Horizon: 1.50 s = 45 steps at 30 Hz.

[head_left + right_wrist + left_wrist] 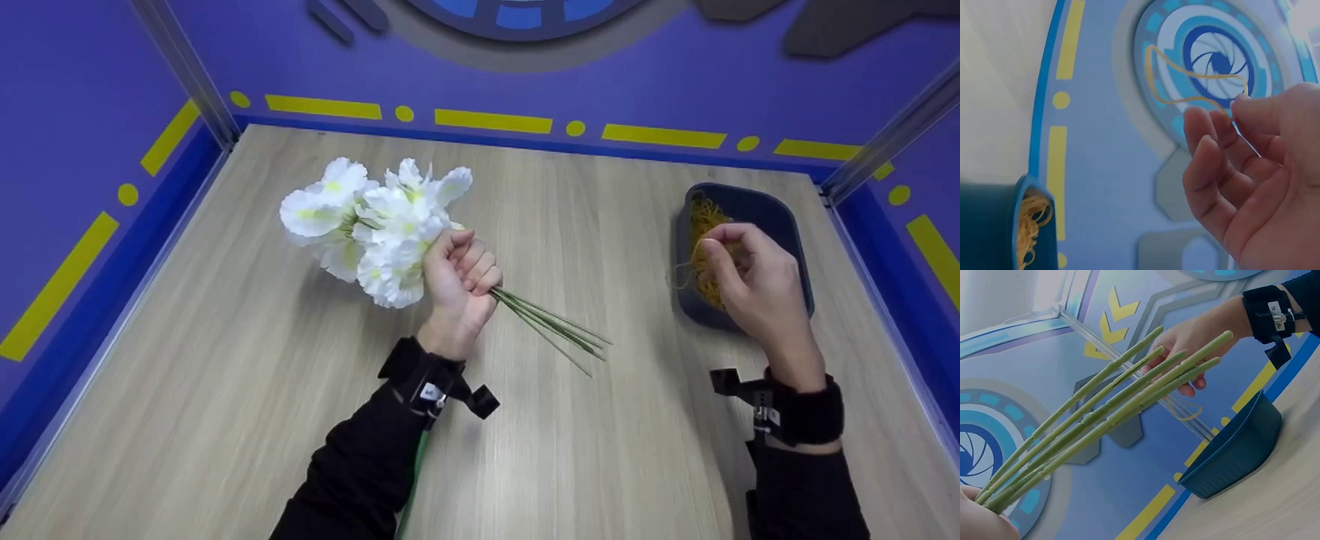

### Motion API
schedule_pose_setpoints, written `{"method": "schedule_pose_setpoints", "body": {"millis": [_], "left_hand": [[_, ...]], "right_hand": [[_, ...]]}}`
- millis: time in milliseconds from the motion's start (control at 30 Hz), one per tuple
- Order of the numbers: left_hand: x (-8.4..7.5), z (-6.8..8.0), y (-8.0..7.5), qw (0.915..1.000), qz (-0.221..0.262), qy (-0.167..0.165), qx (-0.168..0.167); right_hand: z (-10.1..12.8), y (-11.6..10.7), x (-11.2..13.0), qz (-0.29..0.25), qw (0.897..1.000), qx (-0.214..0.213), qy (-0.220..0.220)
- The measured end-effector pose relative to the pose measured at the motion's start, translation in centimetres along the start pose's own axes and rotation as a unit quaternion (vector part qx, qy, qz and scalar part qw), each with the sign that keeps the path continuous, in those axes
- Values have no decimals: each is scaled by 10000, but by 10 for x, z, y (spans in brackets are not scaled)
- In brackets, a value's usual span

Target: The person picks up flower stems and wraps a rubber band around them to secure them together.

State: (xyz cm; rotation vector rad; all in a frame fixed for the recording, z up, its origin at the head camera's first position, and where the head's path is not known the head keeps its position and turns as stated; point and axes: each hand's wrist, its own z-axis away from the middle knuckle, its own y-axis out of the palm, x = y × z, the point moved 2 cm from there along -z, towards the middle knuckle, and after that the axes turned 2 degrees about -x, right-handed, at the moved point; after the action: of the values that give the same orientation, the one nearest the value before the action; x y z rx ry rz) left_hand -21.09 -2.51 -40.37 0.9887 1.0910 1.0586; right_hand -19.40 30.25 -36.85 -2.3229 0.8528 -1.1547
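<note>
Left hand [459, 279] curled tight round a bunch of flowers [373, 225], held just above the counter [225, 360] near its middle. White blooms on the far left side of the hand, touching the thumb and knuckles. Green stems [555, 328] poking out the other side of the fist, fanned out and pointing toward the near right. Stems seen again up close from the left wrist [1100, 422], spread like sticks, with a bit of the left hand [979, 517] at the bottom corner.

Right hand [754, 281] up over a dark blue tray [787, 217] by the right edge of the counter, close to the far right corner. Fingers bent, thumb and first finger pinching one thin yellow rubber band [1193, 79]. Band hanging out past the fingertips [1241, 107] as a wobbly loop in the air, touching nothing else. Same band [1188, 410] dangling under the right hand [1196, 343] in the left wrist view, above the tray [1235, 450].

More yellow bands [705, 240] heaped in the tray, right under the hand; a few in the right wrist view too [1030, 225], inside the tray rim [1016, 197].

Flowers and band well apart, with bare counter between the two hands.

Black sleeves and wrist straps [806, 412] on both arms.
</note>
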Motion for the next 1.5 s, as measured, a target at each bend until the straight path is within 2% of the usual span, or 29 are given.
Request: {"method": "schedule_pose_setpoints", "body": {"millis": [167, 400, 533, 767, 967, 1167, 1500], "left_hand": [[1, 0, 0, 10000, -81, -2, 9], [0, -1, 1, 10000, -24, 16, 41], [-1, -1, 1, 10000, -17, 15, 35], [-2, -1, 1, 10000, 20, -8, 17], [-1, 0, 0, 9999, -99, 35, -9], [1, 1, -1, 9999, -120, 30, -24], [6, 4, 0, 9993, -357, -102, 4]], "right_hand": [[5, 1, 23, -137, 9974, 359, -613], [13, 0, 54, -384, 9853, 617, -1543], [17, -1, 66, -661, 9782, 739, -1826], [22, 6, 71, -1235, 9617, 911, -2272], [25, 16, 79, -1498, 9533, 1062, -2398], [29, 30, 82, -1493, 9500, 1122, -2501], [31, 35, 79, -1225, 9650, 964, -2108]]}}
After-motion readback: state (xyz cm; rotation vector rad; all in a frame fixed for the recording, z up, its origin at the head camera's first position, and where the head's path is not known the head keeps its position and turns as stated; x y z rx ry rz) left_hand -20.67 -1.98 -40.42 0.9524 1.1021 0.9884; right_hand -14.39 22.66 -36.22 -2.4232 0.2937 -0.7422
